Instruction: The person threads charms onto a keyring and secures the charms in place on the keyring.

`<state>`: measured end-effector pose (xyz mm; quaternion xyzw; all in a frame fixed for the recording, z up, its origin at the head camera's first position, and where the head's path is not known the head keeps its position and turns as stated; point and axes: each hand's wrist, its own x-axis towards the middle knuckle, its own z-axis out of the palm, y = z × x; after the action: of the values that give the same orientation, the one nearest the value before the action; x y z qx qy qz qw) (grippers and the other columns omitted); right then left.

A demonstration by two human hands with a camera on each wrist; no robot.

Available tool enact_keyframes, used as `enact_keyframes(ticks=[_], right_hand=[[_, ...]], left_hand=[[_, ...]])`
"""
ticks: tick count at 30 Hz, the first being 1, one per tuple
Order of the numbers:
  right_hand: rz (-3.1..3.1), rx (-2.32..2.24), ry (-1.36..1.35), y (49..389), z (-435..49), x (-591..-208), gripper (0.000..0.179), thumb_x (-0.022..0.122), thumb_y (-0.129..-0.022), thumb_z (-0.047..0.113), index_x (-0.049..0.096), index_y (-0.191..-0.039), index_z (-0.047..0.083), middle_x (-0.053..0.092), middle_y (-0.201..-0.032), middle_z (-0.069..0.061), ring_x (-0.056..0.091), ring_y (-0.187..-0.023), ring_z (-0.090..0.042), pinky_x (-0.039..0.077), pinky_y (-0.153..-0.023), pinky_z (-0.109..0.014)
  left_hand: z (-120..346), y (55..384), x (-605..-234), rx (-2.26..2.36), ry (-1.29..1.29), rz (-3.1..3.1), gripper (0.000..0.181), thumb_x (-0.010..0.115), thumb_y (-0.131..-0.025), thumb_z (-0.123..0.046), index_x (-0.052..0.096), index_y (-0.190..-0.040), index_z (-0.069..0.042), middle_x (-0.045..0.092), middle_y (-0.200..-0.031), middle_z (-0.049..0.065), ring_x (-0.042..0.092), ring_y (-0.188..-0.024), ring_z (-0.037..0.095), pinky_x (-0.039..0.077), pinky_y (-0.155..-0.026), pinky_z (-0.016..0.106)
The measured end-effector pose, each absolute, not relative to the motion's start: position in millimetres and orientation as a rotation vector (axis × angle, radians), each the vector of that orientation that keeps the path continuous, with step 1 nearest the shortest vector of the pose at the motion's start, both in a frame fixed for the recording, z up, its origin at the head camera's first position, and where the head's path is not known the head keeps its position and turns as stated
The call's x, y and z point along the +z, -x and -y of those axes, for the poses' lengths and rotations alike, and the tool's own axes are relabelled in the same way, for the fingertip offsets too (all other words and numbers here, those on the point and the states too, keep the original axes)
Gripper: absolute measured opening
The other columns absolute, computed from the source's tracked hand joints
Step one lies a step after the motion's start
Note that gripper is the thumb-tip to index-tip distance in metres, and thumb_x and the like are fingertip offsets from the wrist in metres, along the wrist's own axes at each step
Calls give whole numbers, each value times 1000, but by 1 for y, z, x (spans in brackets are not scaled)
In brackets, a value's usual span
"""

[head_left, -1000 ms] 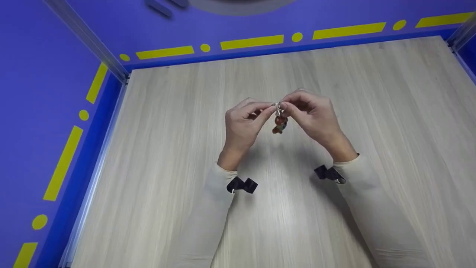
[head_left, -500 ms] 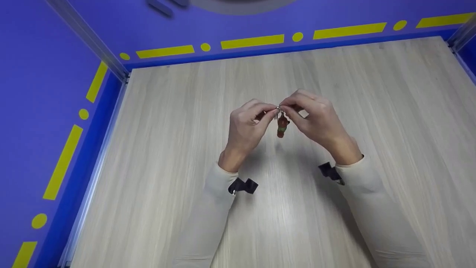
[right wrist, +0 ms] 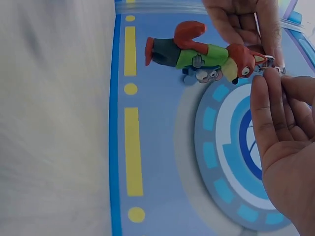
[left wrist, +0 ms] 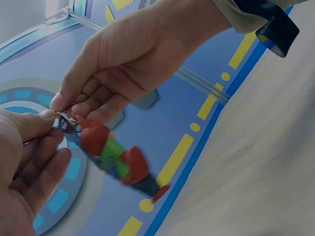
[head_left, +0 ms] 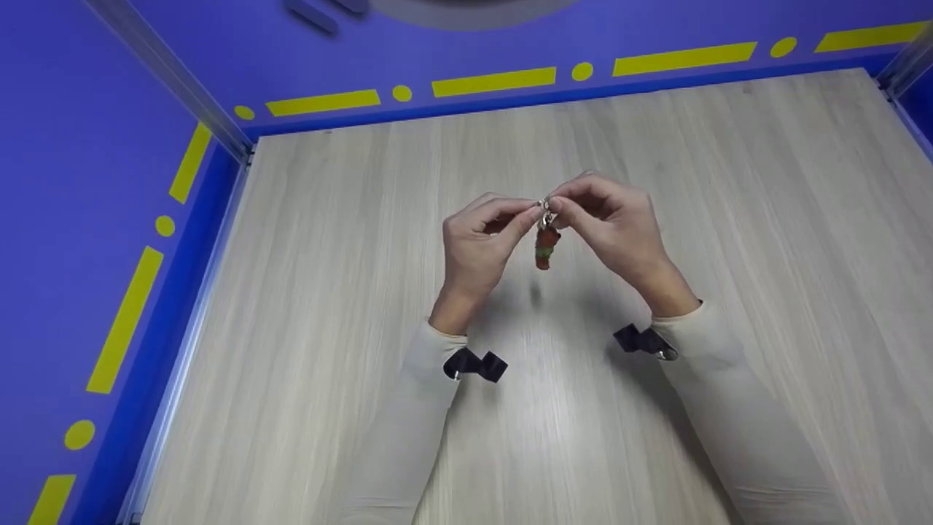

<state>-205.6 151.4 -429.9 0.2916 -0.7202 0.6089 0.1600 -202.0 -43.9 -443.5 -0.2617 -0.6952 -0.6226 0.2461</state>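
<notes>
We see the left hand (head_left: 474, 244) and right hand (head_left: 616, 226) pinching a metal keychain fitting (head_left: 547, 217) — the fox figurine (right wrist: 214, 55) hanging lengthwise below, between them.

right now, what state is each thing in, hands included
Left hand: pinching the metal piece
Right hand: pinching it from the other side
Metal piece: held up; open or closed, too small to tell
Fox toy: hanging head up, off the table
Sleeves: down to the wrists
</notes>
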Motion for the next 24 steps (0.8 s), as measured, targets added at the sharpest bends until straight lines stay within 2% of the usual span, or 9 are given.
enact_keyframes(ticks=[5, 12, 19, 24], right_hand=[[2126, 1526, -905, 205, -159, -424, 4, 72, -98, -6, 75, -100, -5, 73, -93, -9, 72, -80, -16, 61, -77, -23], [2106, 1265, -999, 201, -159, -416, 11, 76, -92, -12, 76, -97, -2, 73, -90, -8, 70, -79, -16, 57, -77, -16], [2039, 1503, -924, 199, -150, -418, 11, 76, -92, -12, 76, -97, -3, 74, -92, -8, 71, -84, -17, 61, -78, -24], [1991, 1741, -841, 198, -143, -422, 6, 74, -95, -9, 76, -99, -6, 73, -92, -14, 72, -82, -18, 61, -75, -27]], left_hand=[[43, 202, -439, -1597, 815, 1975, 10, 82, -94, -5, 82, -100, 3, 78, -91, 8, 75, -77, 15, 64, -72, 29], [44, 203, -437, -1553, 892, 1991, 8, 79, -96, -5, 82, -98, 3, 78, -88, 7, 75, -76, 16, 63, -71, 26], [45, 202, -440, -1613, 821, 1880, 4, 80, -94, 1, 83, -97, 2, 79, -89, 6, 75, -76, 18, 64, -72, 31], [43, 199, -441, -1676, 743, 1821, 5, 79, -93, 3, 83, -96, 1, 79, -89, 8, 76, -78, 19, 64, -72, 34]])
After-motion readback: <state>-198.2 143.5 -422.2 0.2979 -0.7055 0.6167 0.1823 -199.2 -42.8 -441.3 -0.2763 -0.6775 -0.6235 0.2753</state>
